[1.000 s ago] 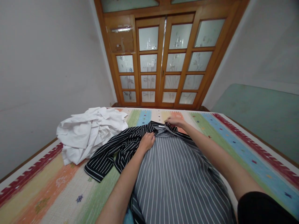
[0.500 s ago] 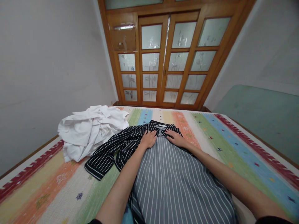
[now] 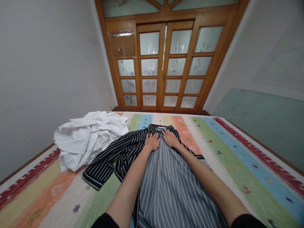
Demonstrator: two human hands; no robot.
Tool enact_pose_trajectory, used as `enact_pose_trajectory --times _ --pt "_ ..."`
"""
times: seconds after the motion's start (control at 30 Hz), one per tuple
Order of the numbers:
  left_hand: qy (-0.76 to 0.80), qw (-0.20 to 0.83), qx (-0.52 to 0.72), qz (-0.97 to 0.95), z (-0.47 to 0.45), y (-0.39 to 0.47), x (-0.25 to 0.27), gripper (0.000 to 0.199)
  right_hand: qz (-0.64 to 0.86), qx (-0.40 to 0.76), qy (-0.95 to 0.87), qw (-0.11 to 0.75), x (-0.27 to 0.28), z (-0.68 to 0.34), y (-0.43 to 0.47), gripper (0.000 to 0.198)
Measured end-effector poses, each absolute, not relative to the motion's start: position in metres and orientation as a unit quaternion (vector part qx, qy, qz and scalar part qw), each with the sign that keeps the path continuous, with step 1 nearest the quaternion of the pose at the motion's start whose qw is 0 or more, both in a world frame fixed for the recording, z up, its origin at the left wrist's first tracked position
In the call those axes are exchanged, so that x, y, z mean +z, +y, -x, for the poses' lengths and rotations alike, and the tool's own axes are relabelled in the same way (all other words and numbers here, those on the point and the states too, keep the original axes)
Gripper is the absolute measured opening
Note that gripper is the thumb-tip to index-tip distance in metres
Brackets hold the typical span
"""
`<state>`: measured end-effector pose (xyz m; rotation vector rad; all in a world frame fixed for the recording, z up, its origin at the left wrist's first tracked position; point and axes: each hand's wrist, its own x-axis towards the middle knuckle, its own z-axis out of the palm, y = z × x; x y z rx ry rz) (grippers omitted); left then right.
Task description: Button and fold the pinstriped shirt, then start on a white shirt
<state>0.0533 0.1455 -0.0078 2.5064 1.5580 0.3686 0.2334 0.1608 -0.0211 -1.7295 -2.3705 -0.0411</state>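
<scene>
A black shirt with white stripes [image 3: 102, 167] lies spread on the bed, its collar [image 3: 152, 128] pointing away from me. Its lower front shows a greyer striped face [image 3: 166, 183]. Just below the collar, my left hand [image 3: 152, 142] grips the left front edge, fingers bent over the cloth. Close beside it, my right hand [image 3: 170, 138] has hold of the other front edge by the neck opening. Both thumbs and the fingertips' undersides are mostly hidden. One sleeve stretches out to the left; my right forearm covers part of the other side.
Left of the shirt sits a crumpled heap of white cloth [image 3: 87, 136]. A colourful striped sheet [image 3: 228, 152] covers the bed. Beyond the far edge stand wooden doors with glass panes [image 3: 152, 66]. Walls flank both sides, and a pale green panel [image 3: 263, 117] is on the right.
My right hand has moved left, bringing its front edge nearer my left hand and narrowing the neck opening. The grey cloth has bunched inward. The view has tilted up slightly.
</scene>
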Motion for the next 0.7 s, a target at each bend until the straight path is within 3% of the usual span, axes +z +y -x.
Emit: enact_pose_trajectory --times 0.37,0.7 --pt "0.536 0.052 0.123 -0.833 -0.061 0.163 0.003 0.054 0.634 -0.022 -0.769 0.079 -0.012 -0.228 0.168 0.049" --pt "0.549 -0.03 0.146 -0.822 -0.057 0.123 0.03 0.04 0.612 -0.029 -0.768 0.184 0.01 -0.23 0.147 0.043"
